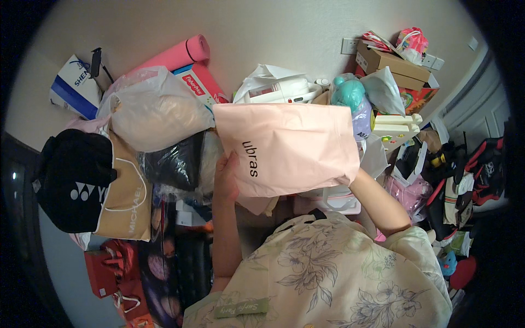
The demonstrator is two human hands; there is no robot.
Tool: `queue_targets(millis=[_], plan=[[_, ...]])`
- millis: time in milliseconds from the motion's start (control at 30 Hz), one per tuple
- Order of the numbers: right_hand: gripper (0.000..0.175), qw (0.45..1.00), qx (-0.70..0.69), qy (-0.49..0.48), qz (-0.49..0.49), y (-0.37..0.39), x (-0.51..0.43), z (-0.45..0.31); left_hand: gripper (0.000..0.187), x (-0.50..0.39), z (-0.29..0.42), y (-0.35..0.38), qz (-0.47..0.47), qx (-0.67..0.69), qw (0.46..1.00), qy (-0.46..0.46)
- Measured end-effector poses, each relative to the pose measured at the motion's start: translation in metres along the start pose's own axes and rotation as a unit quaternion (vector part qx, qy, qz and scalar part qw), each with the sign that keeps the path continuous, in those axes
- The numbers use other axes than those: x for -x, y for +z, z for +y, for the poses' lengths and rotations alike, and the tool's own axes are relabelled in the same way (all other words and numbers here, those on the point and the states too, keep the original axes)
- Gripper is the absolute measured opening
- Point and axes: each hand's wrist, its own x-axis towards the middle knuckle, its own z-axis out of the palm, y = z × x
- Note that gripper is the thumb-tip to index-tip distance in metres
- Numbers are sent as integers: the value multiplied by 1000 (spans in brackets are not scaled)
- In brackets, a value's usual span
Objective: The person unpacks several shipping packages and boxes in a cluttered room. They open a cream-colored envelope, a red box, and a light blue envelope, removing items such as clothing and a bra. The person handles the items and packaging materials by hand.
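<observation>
A pale pink plastic pouch (295,147) bearing dark lettering is held up in front of me, its long side roughly level. My left hand (228,174) grips the pouch's lower left edge, with the thumb on its front. The right forearm reaches behind the pouch's lower right corner, and that hand is hidden by it. Behind the pouch's top edge is a white handheld appliance (283,91) in a white bag. A translucent plastic bag (164,110) with pale contents lies to the left, above a black plastic-wrapped item (176,164).
Along the wall are a rolled pink mat (176,53), a toy box (201,84) and cardboard boxes (377,61). A black bag (78,180) rests by a brown paper bag (127,197) on the left. Red bags (123,262) stand lower left; a pink wrapped item (408,192) lies right.
</observation>
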Motion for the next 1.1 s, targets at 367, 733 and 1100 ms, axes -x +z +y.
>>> queue_targets(millis=[367,733,1100], plan=[[56,998,-23,52,-10,31,29,-4,43,11,-5,-3,4,13,999,-40],[67,942,270,-185,-70,140,82,-30,57,7,-104,-51,-14,358,933,-15],[67,918,321,-226,-46,144,75,-29,56,7,-123,-21,-62,265,962,-11]])
